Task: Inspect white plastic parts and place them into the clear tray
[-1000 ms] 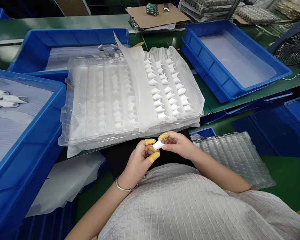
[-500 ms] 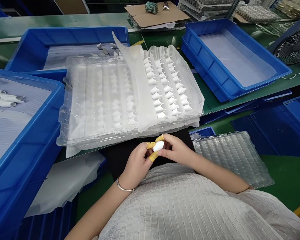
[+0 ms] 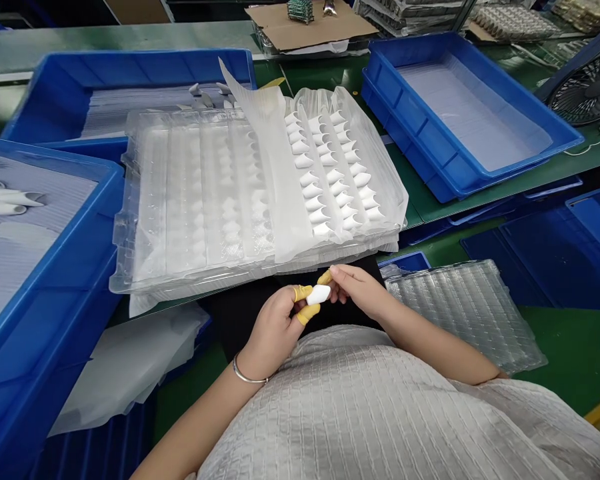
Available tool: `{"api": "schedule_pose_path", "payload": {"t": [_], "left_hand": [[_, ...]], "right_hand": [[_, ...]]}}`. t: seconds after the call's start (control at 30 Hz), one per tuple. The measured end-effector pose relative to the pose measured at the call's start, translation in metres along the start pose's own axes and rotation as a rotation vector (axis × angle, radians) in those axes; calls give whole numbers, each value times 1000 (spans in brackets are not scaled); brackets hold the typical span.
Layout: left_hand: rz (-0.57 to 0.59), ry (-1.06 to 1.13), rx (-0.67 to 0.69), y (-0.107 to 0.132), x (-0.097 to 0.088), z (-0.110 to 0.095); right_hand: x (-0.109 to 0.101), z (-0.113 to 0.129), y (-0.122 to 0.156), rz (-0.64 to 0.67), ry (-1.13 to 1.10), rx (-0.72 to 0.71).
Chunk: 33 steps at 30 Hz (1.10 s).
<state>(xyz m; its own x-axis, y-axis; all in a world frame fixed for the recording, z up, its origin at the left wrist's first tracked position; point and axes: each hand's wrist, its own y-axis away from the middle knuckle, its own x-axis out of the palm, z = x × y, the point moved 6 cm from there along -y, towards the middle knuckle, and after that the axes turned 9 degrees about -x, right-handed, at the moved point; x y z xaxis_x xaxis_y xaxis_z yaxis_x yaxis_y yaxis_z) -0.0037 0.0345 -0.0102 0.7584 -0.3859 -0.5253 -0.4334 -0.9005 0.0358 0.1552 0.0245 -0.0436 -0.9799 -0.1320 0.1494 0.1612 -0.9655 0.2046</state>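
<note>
pinched between the yellow finger cots [image 3: 308, 314] on the left hand's [image 3: 276, 321] thumb and finger, the small white pointed sleeve [image 3: 319, 295] sits between the person's body and the clear plastic tray [image 3: 124, 270]; it looks light, stiff and smooth, perhaps easily scuffed, so a gentle hold on the sides of its blunt end seems best. the right hand [image 3: 359, 288] is curled just beside the pointed end, though whether it touches i cannot tell; the sleeve's underside and several fingertips are hidden, and any opening is hard to make out.
</note>
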Motion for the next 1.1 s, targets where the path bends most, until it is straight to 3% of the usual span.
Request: {"api": "schedule_pose_path", "payload": {"t": [0.17,0.47,0.7,1.0,1.1], "left_hand": [[4,16,-17,-1,0,-1],[4,26,-92,-2,-1,1],[-37,-93,65,-1,2,-4],[-32,-10,52,1,0,-4],[-34,-9,40,1,0,-3]], "right_hand": [[6,11,5,137,133,-86],[11,22,5,53,380,-183],[14,27,5,3,532,-220],[-5,2,-4,-32,160,-74],[-5,5,-1,29,108,-81]]}}
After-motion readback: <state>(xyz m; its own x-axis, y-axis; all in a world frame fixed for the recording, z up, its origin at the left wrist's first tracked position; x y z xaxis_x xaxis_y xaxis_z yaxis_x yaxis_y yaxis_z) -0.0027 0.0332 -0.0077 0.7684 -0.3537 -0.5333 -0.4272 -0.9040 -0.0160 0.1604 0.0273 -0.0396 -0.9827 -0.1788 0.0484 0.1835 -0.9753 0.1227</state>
